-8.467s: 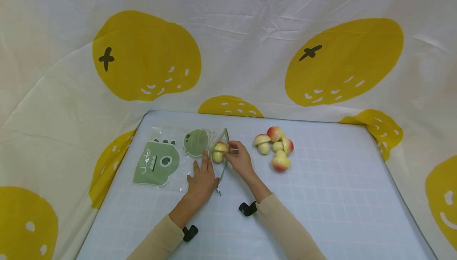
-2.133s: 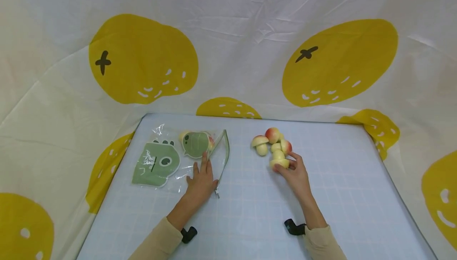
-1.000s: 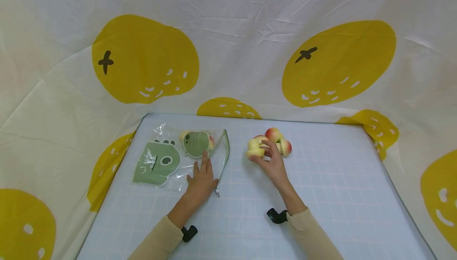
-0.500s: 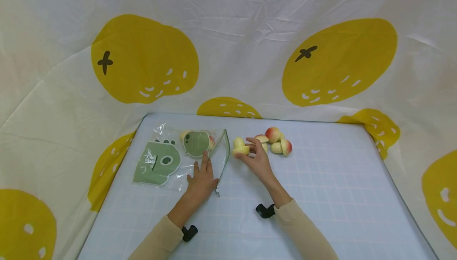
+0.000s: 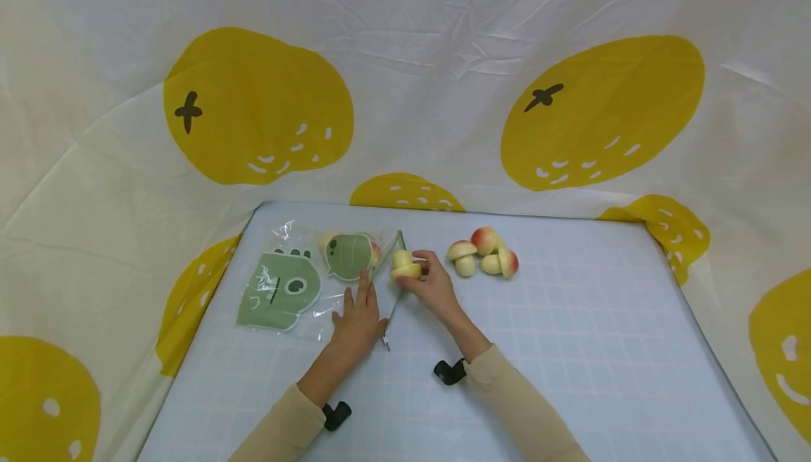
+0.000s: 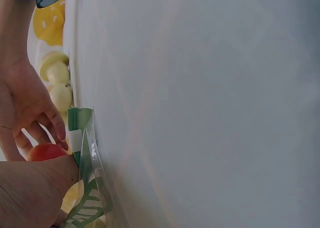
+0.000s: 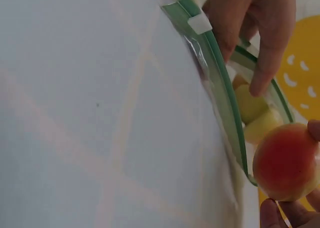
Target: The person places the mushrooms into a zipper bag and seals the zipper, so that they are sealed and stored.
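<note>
**Red-capped toy mushroom [image 5: 403, 269] pinched at the mouth of a clear slider zip bag [image 5: 326, 300]**

The right hand [image 5: 435, 287] has its thumb and fingers curled round the toy mushroom's cap, with only that width between them. The mushroom is at the bag's right-hand end, over the green zip strip [image 7: 222, 73]; whether it touches the strip cannot be told. Its stubby, pale yellow stem points to the far side. The wrist views show a smooth, round cap, deep red on top and fading to yellow at the edge.

The left hand [image 5: 357, 321] lies on the near right part of the bag, its fingers straight and spread, grasping nothing that shows. Between the parted zip strips, yellow mushroom pieces [image 7: 262, 125] show inside; their number is unclear. A green one-eyed dinosaur print [image 5: 275, 300] covers the bag's left part.

Just to the right of the right hand, three more toy mushrooms [image 5: 465, 265] sit close together on the pale checked surface [image 5: 602, 349]. At the far side hangs a white cloth [image 5: 431, 117] with large yellow fruit.
</note>
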`<state>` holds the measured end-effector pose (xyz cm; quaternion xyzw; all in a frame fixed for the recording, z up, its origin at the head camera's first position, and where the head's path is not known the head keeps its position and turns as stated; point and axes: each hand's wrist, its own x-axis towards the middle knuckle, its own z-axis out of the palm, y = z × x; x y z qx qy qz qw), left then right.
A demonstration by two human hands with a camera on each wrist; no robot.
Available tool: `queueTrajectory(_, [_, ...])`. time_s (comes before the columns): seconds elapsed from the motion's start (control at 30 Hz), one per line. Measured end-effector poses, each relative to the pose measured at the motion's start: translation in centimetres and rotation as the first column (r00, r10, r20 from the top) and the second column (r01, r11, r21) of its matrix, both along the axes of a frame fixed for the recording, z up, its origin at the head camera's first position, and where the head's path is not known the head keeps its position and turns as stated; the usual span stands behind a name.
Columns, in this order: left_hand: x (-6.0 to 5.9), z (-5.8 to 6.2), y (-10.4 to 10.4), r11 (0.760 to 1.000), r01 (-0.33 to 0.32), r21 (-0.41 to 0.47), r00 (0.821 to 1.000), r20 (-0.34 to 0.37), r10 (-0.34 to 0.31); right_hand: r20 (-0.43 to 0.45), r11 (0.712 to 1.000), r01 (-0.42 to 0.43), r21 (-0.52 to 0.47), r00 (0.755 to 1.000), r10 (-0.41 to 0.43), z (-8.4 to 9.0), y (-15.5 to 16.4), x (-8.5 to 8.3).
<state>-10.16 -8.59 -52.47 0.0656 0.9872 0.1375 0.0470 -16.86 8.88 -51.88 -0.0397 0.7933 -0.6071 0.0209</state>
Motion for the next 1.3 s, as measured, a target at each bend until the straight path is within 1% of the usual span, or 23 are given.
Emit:
queueTrajectory(0.1, [0.0,0.0,0.0,1.000,0.003,0.000,1.000,-0.006,-0.003,0.017,1.000,0.013,0.022,1.000,-0.013,0.0,-0.5,-0.2])
queueTrajectory(0.27, [0.0,0.0,0.0,1.000,0.004,-0.008,1.000,-0.018,-0.004,0.025,0.999,0.005,0.040,1.000,-0.006,0.1,-1.4,-0.7])
queueTrajectory(0.4, [0.0,0.0,0.1,1.000,-0.003,0.000,1.000,-0.012,0.003,0.034,0.998,0.017,0.061,0.999,-0.019,0.0,-2.1,-1.0])
queueTrajectory(0.67, [0.1,0.4,0.1,1.000,-0.007,0.007,1.000,-0.002,0.007,0.016,0.994,0.040,0.099,0.999,-0.042,-0.3,-3.4,-1.4])
queueTrajectory(0.9, [0.2,0.6,0.1,1.000,0.000,0.002,1.000,-0.018,0.000,0.011,0.996,0.052,0.070,0.999,-0.053,-0.6,-3.3,-1.4])
queueTrajectory(1.03, [0.3,0.5,0.0,1.000,0.010,0.002,1.000,-0.026,-0.010,-0.012,0.996,0.085,0.041,0.996,-0.084,-1.0,-3.1,-1.1])
queueTrajectory(1.2, [0.1,0.4,-0.1,1.000,0.015,0.006,0.999,-0.047,-0.015,-0.038,0.992,0.121,-0.024,0.992,-0.122,-1.3,-2.9,-0.6])
queueTrajectory(1.3, [0.1,0.3,0.0,1.000,0.011,0.006,0.999,-0.052,-0.011,-0.037,0.987,0.127,-0.096,0.991,-0.131,-1.6,-3.0,-0.2])
